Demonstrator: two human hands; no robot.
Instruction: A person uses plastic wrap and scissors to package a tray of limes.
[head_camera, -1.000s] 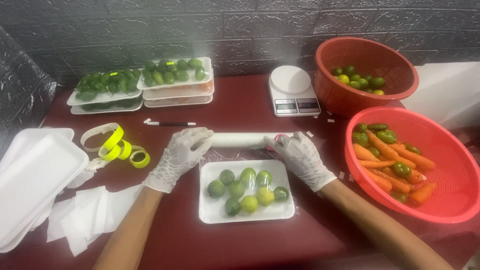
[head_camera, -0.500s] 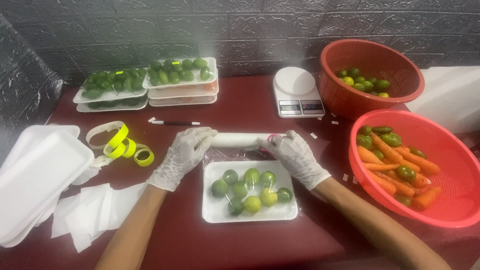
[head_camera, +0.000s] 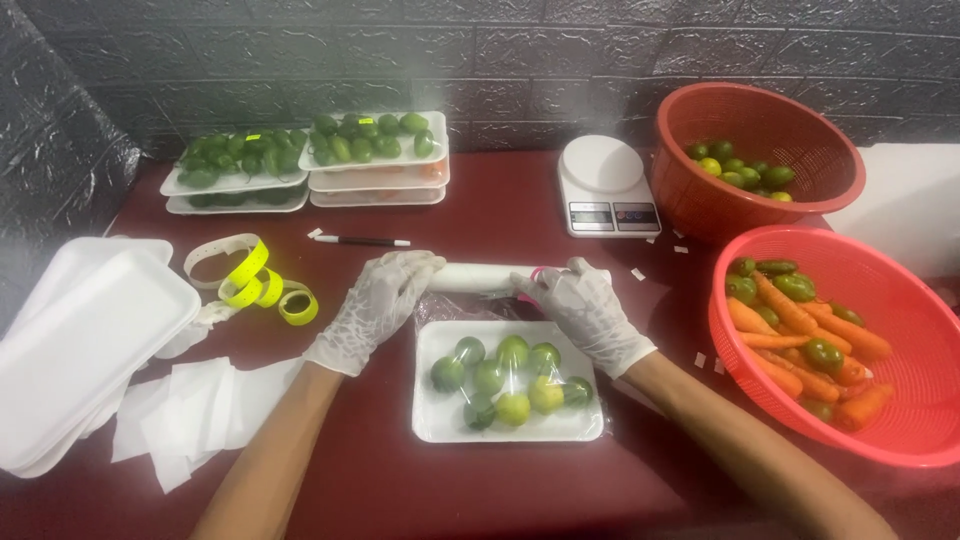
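A dark red table (head_camera: 500, 210) fills the scene, seen from above by the person working at it. At 3 o'clock sits a large red basket (head_camera: 900, 420) of carrots and green limes; at 1 o'clock, a second red basket (head_camera: 740, 205) holds more limes. At 9 o'clock lies a stack of empty white foam trays (head_camera: 80, 340), with loose white paper sheets (head_camera: 190, 420) just beside it. At 11 o'clock stand packed trays of green limes (head_camera: 375, 150), stacked in two piles. Near centre, toward 6 o'clock, a white foam tray (head_camera: 440, 420) holds about nine limes (head_camera: 512, 352) under clear film. At 12 o'clock from that tray lies a white roll of cling film (head_camera: 480, 277), gripped at both ends: the gloved left hand (head_camera: 375, 300) has its fingers curled closed around the roll's left end, the gloved right hand (head_camera: 585, 310) has its fingers wrapped over the right end. A white kitchen scale (head_camera: 605, 185) stands at 12 o'clock. Yellow label tape rolls (head_camera: 255, 285) lie at 10 o'clock, a thin black-and-white pen (head_camera: 360, 241) just beyond them.
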